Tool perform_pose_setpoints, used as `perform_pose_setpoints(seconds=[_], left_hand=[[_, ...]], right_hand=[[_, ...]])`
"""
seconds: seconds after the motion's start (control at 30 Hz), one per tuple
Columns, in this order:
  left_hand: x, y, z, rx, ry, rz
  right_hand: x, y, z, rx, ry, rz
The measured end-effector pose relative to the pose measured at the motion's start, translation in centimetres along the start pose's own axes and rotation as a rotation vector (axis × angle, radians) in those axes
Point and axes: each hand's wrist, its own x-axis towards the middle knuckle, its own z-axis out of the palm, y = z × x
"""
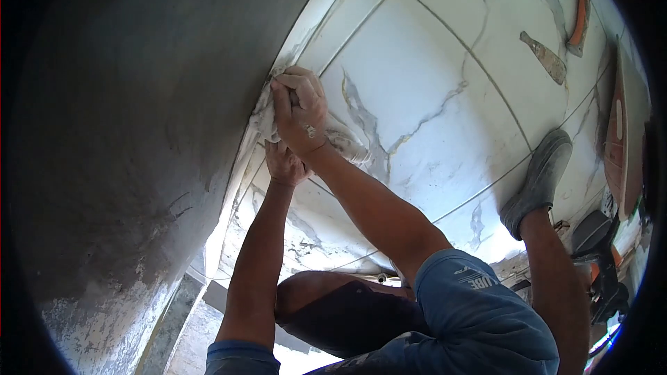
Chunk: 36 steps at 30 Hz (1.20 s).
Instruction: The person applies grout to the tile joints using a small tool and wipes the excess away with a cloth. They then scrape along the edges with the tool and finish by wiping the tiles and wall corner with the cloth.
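Note:
My right hand [303,107] is closed, fingers curled and dusted white, right at the joint between the wall and the tiled floor. Beneath and beside it is a crumpled whitish piece [265,119], cloth or plastic, I cannot tell which. Just below, my left hand [285,164] grips the lower part of that piece, its fingertips partly hidden. A bulging pale part [347,144], smeared with grey, shows behind my right wrist and looks like the same piece. Along the joint runs a narrow white strip [295,42] of tile edge.
A dark grey plastered wall [146,97] fills the left side. Marbled white tiles [424,97] cover the floor. On them lie a dirty flat scraper-like tool [544,57], an orange-handled tool [579,17] and a long float-like board [618,139]. My shoed foot [540,179] stands at right.

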Motion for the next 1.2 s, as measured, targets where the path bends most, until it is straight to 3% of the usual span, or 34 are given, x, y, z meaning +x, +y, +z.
perform_pose_setpoints(seconds=[0.07,0.1,0.17,0.23,0.33,0.4,0.47,0.53,0.7,0.73,0.77,0.8,0.87,0.9,0.97,1.0,1.03,1.07,1.1,1.2], left_hand=[[0.4,1.0,-0.3,0.615,0.181,0.408],[0.9,1.1,-0.4,0.617,0.186,0.41],[1.3,0.8,-0.2,0.689,0.296,0.675],[1.2,0.8,-0.3,0.719,0.265,0.638],[0.8,0.9,-0.5,0.768,0.212,0.564],[1.1,1.3,-0.5,0.797,0.203,0.572],[1.1,2.0,-0.4,0.772,0.196,0.531],[1.5,1.9,-0.3,0.748,0.186,0.489],[1.4,1.3,-0.6,0.713,0.212,0.646],[1.3,1.3,-0.5,0.71,0.211,0.646],[1.1,1.2,-0.5,0.755,0.19,0.6],[0.9,1.3,-0.6,0.8,0.173,0.554],[0.8,1.2,-0.6,0.798,0.185,0.565],[1.0,1.1,-0.5,0.798,0.197,0.577],[1.3,0.9,-0.4,0.758,0.239,0.614],[1.3,0.9,-0.4,0.724,0.265,0.642],[1.4,1.0,-0.3,0.723,0.269,0.644],[1.3,1.0,-0.3,0.747,0.247,0.626],[1.1,1.1,-0.3,0.772,0.223,0.607],[0.8,1.3,-0.5,0.85,0.164,0.546]], right_hand=[[1.7,0.2,0.0,-0.149,0.073,-0.027],[3.8,0.8,0.3,-0.246,0.245,-0.132],[9.5,0.2,-1.0,-0.112,0.306,-0.173],[13.5,0.6,-2.3,-0.101,0.35,-0.239],[13.7,0.0,-2.4,-0.097,0.354,-0.157],[8.0,2.4,-0.6,-0.59,0.291,-0.228],[3.3,1.6,-0.6,-0.068,0.085,-0.131],[4.6,1.2,-0.8,-0.081,0.115,-0.122],[14.9,0.9,-3.6,-0.218,0.303,-0.081],[17.6,1.6,-4.4,-0.328,0.323,-0.201],[19.2,-3.7,-5.9,-0.187,0.187,0.369],[19.5,-1.6,-5.5,-0.189,0.187,0.368],[19.3,6.1,-4.1,-0.494,0.467,-0.569],[17.0,6.3,-4.1,-0.513,0.428,-0.597],[10.1,5.2,-2.9,-0.414,0.138,-0.266],[5.3,5.4,-1.8,-0.447,0.082,0.005],[2.1,6.4,-1.1,-0.532,-0.259,0.11],[-0.9,4.3,-1.4,-0.373,-0.107,-0.253],[-1.1,1.7,-1.8,-0.322,-0.239,-0.004],[2.9,1.8,-1.8,-0.591,-0.142,-0.004]])
